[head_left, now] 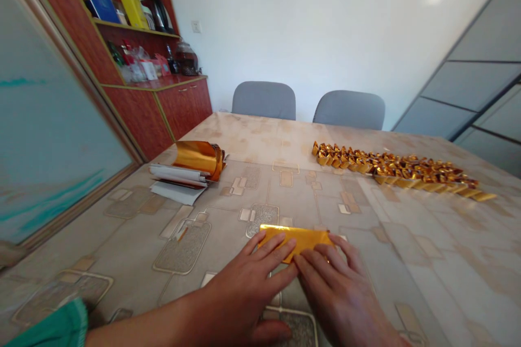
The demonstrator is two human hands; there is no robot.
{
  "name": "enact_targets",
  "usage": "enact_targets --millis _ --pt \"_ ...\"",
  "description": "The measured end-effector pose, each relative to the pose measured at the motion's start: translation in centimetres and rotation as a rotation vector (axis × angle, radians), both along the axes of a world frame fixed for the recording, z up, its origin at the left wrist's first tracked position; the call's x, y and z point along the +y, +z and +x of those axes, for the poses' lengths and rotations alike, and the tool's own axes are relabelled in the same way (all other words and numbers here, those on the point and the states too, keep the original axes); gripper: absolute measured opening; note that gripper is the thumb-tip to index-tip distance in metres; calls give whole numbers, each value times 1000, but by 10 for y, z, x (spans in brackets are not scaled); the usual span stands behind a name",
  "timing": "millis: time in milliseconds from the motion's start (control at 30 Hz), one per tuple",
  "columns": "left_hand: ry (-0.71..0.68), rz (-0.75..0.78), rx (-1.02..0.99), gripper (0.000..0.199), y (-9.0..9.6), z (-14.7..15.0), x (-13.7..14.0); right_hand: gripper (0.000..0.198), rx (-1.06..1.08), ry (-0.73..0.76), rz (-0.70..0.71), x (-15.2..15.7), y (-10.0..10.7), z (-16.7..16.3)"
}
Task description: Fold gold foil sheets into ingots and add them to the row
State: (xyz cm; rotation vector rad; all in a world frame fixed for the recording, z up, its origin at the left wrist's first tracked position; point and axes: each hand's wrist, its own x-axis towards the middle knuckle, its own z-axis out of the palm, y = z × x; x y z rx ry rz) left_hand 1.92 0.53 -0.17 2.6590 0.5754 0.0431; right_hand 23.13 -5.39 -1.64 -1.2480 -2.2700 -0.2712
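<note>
A folded strip of shiny gold foil paper lies on the patterned table in front of me. My left hand rests flat over its left part, fingers stretched out and slightly apart, thumb low beside the palm. At the strip's near edge and right end is my right hand, its fingers bent and closed on the paper. The right thumb is hidden under the hand. Both hands meet near the middle of the strip's near edge.
Left on the table sits a curled stack of gold and white paper sheets. At the far right lie rows of folded gold foil pieces. Two grey chairs stand behind the table, and a red cabinet stands far left.
</note>
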Motion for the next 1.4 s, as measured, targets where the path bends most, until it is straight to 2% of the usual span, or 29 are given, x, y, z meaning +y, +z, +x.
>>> enact_targets --millis 200,567,700,867,967,1033,1100,1200,1267,1400 --pt "-21 44 -50 88 -1 -1 2 44 -67 -79 25 -9 1 15" --pt "-94 87 3 70 2 -16 18 35 -59 -90 26 -18 -1 35" --pt "-94 175 7 66 -1 -39 29 34 -77 -62 10 -18 3 36" --pt "-104 361 -56 63 0 -60 37 30 -58 -32 -53 -15 1 39" --pt "-151 425 -104 51 5 -53 37 29 -21 -14 -97 -6 4 40" --pt "-147 467 -165 30 7 -40 36 26 -18 17 -141 2 11 39" --pt "-93 493 -189 26 8 -25 34 18 -38 26 -215 8 21 37" --pt "11 493 -117 17 10 -4 31 11 -63 -7 -313 15 32 32" --pt "26 500 -66 13 12 6 30 13 -96 -18 -300 17 33 28" --pt "4 539 -3 15 15 13 30 11 -153 -2 -183 19 22 23"
